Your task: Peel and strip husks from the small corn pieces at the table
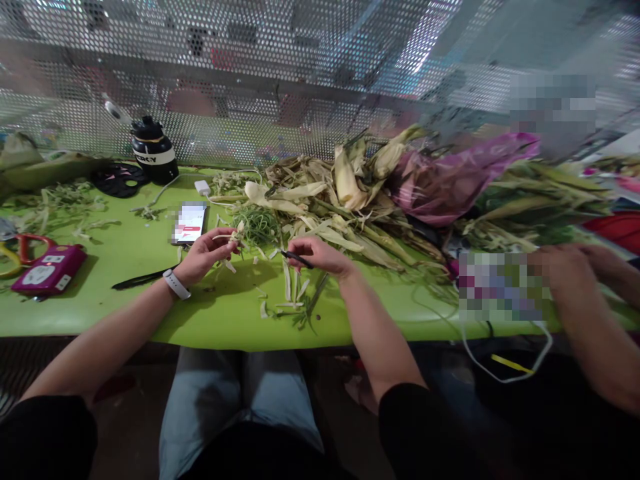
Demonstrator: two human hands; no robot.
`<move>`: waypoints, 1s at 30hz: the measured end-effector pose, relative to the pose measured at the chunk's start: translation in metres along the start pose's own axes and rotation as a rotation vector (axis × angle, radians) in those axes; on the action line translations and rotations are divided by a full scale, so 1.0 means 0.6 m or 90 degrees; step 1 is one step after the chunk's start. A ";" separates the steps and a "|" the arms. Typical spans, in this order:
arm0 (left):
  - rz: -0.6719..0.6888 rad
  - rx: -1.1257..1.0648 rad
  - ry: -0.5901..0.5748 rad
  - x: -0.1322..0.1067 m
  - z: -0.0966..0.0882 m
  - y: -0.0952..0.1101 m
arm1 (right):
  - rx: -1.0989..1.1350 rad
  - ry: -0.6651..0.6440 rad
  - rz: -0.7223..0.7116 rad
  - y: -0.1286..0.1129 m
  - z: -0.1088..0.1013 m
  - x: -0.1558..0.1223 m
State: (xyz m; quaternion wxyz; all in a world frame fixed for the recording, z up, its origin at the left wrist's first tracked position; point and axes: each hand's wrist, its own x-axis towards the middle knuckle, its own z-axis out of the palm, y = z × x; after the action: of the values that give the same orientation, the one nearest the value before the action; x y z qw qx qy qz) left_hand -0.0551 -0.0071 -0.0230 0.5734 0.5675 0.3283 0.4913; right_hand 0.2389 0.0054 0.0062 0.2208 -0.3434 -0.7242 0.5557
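My left hand (207,255), wearing a white wristband, is closed in a pinch on a small pale plant piece (235,239) with thin strips hanging from it. A slim black tool (299,259) sits in my closed right hand (320,255), its tip pointing left toward the other hand; I cannot make out its kind. Between and behind the hands lies a heap of thin green shreds (257,225). Pale cut strips (295,290) and green stalks are scattered on the green tabletop (200,320) in front of my right hand.
A large pile of corn husks (345,187) and a pink plastic bag (435,183) lie behind. At left are a phone (190,223), a black bottle (154,150), a magenta box (50,270) and scissors (35,247). Another person's hands (565,267) work at right.
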 end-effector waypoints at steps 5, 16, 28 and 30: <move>-0.014 -0.015 -0.004 -0.001 0.002 -0.002 | -0.043 -0.007 0.032 0.005 0.001 0.007; -0.039 0.004 -0.054 -0.004 0.008 -0.009 | -0.023 -0.036 0.039 0.016 0.026 0.022; -0.036 0.007 -0.054 -0.004 0.010 -0.008 | 0.002 -0.023 0.037 0.012 0.033 0.024; -0.039 0.007 -0.050 -0.004 0.009 -0.009 | 0.006 -0.017 0.042 0.008 0.035 0.023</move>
State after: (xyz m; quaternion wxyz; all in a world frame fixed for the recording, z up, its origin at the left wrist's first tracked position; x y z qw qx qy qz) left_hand -0.0496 -0.0102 -0.0282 0.5977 0.5789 0.3255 0.4491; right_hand 0.2160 0.0028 -0.0053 0.1942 -0.3589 -0.7127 0.5706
